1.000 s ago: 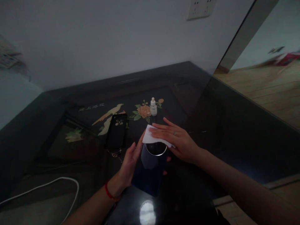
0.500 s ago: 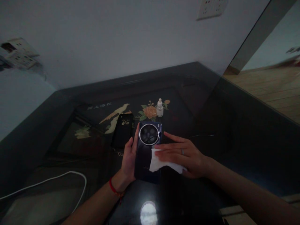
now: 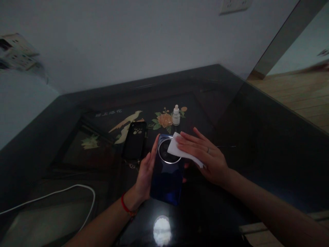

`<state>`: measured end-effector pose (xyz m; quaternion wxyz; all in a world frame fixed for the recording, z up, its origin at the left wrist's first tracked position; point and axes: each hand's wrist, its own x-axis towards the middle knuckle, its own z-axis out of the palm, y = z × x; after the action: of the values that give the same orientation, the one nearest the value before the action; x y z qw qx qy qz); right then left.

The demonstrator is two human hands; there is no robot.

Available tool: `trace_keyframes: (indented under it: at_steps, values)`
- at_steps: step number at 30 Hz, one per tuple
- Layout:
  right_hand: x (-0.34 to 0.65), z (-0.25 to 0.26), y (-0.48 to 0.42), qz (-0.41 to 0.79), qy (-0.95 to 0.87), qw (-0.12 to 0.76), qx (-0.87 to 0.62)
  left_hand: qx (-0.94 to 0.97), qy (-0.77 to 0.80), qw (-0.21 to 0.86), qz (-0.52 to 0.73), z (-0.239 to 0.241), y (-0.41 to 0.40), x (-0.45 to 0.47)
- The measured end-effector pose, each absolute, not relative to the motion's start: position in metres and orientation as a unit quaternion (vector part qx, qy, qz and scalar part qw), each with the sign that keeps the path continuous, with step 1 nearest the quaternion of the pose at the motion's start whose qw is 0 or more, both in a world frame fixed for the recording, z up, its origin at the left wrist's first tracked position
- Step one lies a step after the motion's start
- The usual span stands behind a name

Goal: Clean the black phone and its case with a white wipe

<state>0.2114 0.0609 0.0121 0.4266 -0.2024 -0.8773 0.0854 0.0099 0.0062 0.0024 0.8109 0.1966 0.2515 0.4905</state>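
Note:
A dark blue smartphone [image 3: 167,180] with a large round camera ring faces back side up, gripped by my left hand [image 3: 145,176] along its left edge; fingertips show past its right edge. My right hand [image 3: 205,154], a ring on one finger, holds a white cloth or tissue [image 3: 176,145] against the phone's top right, partly covering the camera ring. Just left of the phone lies a black phone case [image 3: 134,144] with camera cut-outs and a small chain at its lower end. Beyond the phone stands a small white-capped bottle [image 3: 176,116].
The glossy black table [image 3: 252,137] carries a flower and bird picture. A white cable [image 3: 64,189] curves across its left side. Wall sockets [image 3: 20,51] are at the far left, another socket plate [image 3: 235,5] at the top. Wooden floor [image 3: 303,92] lies to the right.
My right hand has moved the white cloth up from the middle of the phone's back to the camera ring. The phone has shifted slightly right and tilts differently, its back now shining bluer.

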Motion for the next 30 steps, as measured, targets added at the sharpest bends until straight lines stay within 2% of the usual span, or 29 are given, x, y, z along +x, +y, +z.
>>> trace_keyframes:
  at_steps: [5, 9, 13, 15, 21, 23, 27, 30]
  values:
    - [0.206, 0.013, 0.056, 0.013, -0.908, 0.403, -0.113, 0.178, 0.266, 0.778, 0.541, -0.008, 0.008, 0.009]
    - [0.210, 0.020, 0.051, 0.014, -0.920, 0.389, -0.036, 0.183, 0.288, 0.768, 0.542, -0.008, 0.008, 0.009]
    - [0.216, 0.021, 0.057, 0.042, -0.875, 0.452, -0.168, 0.197, 0.257, 0.796, 0.511, -0.002, 0.007, 0.010]
    - [0.215, 0.017, 0.060, 0.036, -0.865, 0.455, -0.210, 0.203, 0.233, 0.819, 0.484, 0.000, 0.006, 0.010]
    - [0.200, 0.011, 0.049, -0.011, -0.929, 0.361, -0.080, 0.189, 0.308, 0.763, 0.537, -0.003, 0.007, 0.010]
    - [0.201, 0.014, 0.047, -0.006, -0.929, 0.365, -0.057, 0.190, 0.313, 0.757, 0.541, -0.004, 0.008, 0.011]
    - [0.206, 0.011, 0.053, -0.012, -0.888, 0.423, -0.179, 0.190, 0.286, 0.779, 0.524, -0.004, 0.007, 0.013]
    - [0.202, 0.007, 0.054, -0.016, -0.903, 0.386, -0.190, 0.191, 0.275, 0.797, 0.502, -0.006, 0.007, 0.014]
